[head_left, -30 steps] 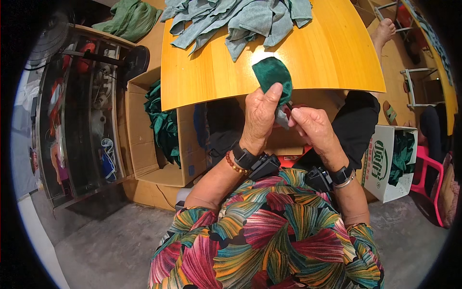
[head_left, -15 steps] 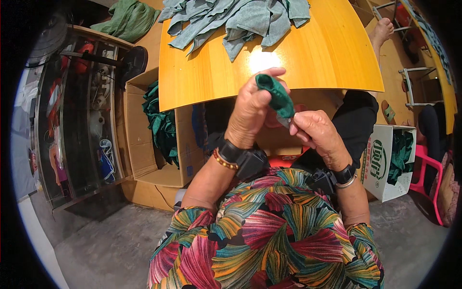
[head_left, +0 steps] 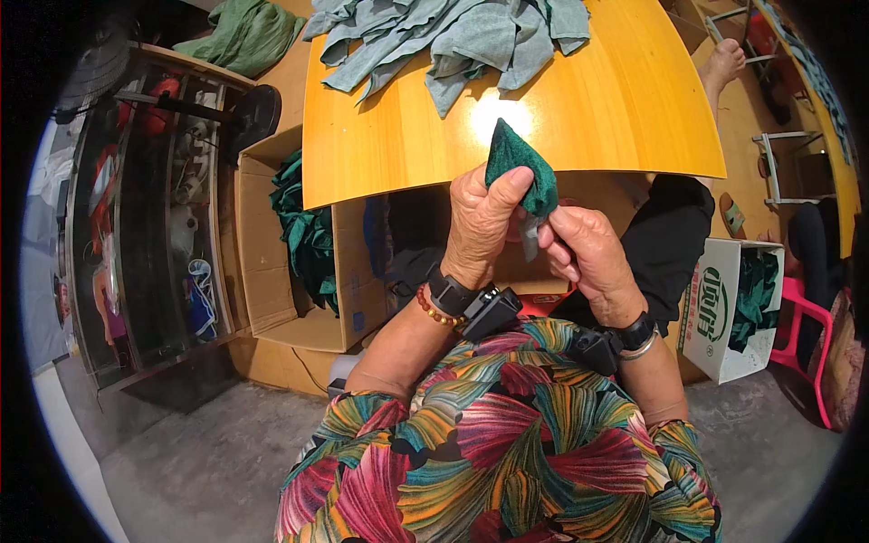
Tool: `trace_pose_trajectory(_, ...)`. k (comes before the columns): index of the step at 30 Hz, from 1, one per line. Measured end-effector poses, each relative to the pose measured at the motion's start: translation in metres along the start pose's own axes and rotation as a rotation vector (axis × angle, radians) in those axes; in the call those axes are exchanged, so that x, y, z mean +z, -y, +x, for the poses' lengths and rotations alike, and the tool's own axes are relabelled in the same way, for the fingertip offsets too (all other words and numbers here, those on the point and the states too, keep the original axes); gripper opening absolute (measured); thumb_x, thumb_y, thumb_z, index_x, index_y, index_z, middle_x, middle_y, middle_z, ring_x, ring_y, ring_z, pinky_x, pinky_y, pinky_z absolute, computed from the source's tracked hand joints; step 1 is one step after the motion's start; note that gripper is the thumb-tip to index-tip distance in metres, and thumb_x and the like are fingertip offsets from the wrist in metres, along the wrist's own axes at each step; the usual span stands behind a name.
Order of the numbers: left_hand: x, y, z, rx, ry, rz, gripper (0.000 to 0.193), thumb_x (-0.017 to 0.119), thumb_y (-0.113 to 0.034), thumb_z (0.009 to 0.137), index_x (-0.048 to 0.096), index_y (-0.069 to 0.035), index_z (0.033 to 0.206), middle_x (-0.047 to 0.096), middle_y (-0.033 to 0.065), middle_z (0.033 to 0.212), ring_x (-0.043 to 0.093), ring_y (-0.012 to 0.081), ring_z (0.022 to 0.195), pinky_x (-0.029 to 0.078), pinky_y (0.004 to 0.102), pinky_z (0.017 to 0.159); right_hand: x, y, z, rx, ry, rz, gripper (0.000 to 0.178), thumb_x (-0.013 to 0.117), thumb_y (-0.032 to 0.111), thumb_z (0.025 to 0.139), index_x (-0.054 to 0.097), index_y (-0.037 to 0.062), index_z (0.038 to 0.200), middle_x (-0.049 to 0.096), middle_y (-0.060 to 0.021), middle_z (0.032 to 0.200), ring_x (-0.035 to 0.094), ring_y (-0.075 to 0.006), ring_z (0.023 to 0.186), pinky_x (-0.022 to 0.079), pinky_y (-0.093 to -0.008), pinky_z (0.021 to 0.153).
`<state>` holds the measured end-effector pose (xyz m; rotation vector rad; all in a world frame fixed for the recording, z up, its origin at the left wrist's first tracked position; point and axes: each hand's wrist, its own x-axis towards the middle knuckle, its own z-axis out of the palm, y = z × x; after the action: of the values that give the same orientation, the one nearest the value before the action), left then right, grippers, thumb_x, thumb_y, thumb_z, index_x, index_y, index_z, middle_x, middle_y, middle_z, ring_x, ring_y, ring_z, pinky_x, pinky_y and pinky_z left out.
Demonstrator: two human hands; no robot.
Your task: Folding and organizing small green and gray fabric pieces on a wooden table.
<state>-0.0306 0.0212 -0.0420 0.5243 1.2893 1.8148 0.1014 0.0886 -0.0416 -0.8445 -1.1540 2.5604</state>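
Observation:
A small dark green velvety cloth piece (head_left: 525, 166) is held up in front of me, just off the near edge of the table. It comes to a point at its top. My left hand (head_left: 484, 213) is closed on its left side, the thumb pressed flat against it. At its lower end my right hand (head_left: 587, 246) pinches it between thumb and fingertips. A strip of grey cloth (head_left: 531, 237) hangs from the green piece between the two hands. The left fingers behind the cloth are hidden.
Grey-blue cloth pieces (head_left: 453, 45) lie heaped on the yellow table (head_left: 625, 100). A cardboard box (head_left: 356, 281) with dark green cloth stands at left, a white carton (head_left: 724, 348) with more at right. A pink stool (head_left: 808, 308) is beside the carton. Another person's foot (head_left: 727, 61) shows far right.
The green piece had an open, rounded top end and now shows a pointed tip. The left thumb has moved onto its face, and the grey strip hangs more fully below.

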Motion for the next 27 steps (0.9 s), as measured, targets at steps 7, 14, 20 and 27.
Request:
trace_pose_trajectory(7, -0.010, -0.010, 0.003, 0.047, 0.066, 0.050, 0.022, 0.059, -0.024, 0.086, 0.062, -0.003, 0.081, 0.057, -0.0012, 0.068, 0.045, 0.0042, 0.058, 0.037, 0.0189, 0.052, -0.008, 0.005, -0.004, -0.003, -0.062, -0.239, 0.035, 0.050, 0.033, 0.091, 0.057, 0.0055, 0.069, 0.040, 0.0054, 0.049, 0.030, -0.0020, 0.040, 0.022, -0.0170, 0.038)
trace_pose_trajectory(14, -0.022, -0.009, -0.003, -0.081, 0.124, 0.126, 0.022, 0.060, -0.024, 0.084, 0.062, -0.002, 0.082, 0.056, -0.0016, 0.066, 0.049, 0.0052, 0.061, 0.040, 0.0187, 0.055, -0.001, 0.001, -0.008, -0.045, -0.088, -0.191, 0.034, 0.051, 0.031, 0.090, 0.058, 0.0049, 0.069, 0.039, 0.0057, 0.049, 0.030, -0.0020, 0.041, 0.022, -0.0177, 0.038)
trace_pose_trajectory(20, -0.032, -0.025, 0.015, 0.128, 0.221, 0.129, 0.037, 0.065, -0.024, 0.080, 0.056, -0.001, 0.106, 0.056, 0.0016, 0.091, 0.051, 0.0090, 0.083, 0.041, 0.0211, 0.076, -0.011, 0.010, -0.008, -0.180, -0.039, -0.431, 0.036, 0.049, 0.033, 0.090, 0.057, 0.0049, 0.068, 0.039, 0.0053, 0.048, 0.029, -0.0022, 0.041, 0.019, -0.0187, 0.038)
trace_pose_trajectory(27, -0.019, -0.034, 0.026, 0.074, 0.316, 0.168, 0.025, 0.062, -0.023, 0.082, 0.059, -0.001, 0.094, 0.056, 0.0002, 0.080, 0.051, 0.0070, 0.073, 0.042, 0.0206, 0.067, -0.015, 0.006, -0.010, -0.253, -0.084, -0.511, 0.035, 0.050, 0.032, 0.089, 0.057, 0.0046, 0.068, 0.038, 0.0062, 0.049, 0.029, -0.0020, 0.041, 0.020, -0.0189, 0.039)
